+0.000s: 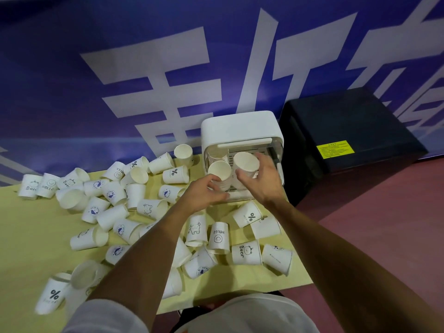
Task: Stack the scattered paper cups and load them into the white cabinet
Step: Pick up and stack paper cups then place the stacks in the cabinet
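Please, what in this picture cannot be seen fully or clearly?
Head view only.
1. Cup count in the left stack and right stack: the left hand and right hand cover their sides.
2. Inside of the cabinet: largely blocked by stacks and hands.
3. Text on the yellow label of the black box: too small.
4. Characters on the banner: cut off by top and right edges.

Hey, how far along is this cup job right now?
Early on. Done: an inner stack seems to stand inside the white cabinet, at its left. In hand: the left hand holds the left stack, the right hand the right stack, at the cabinet's opening. Left: dozens of loose cups lie scattered on the yellow table.
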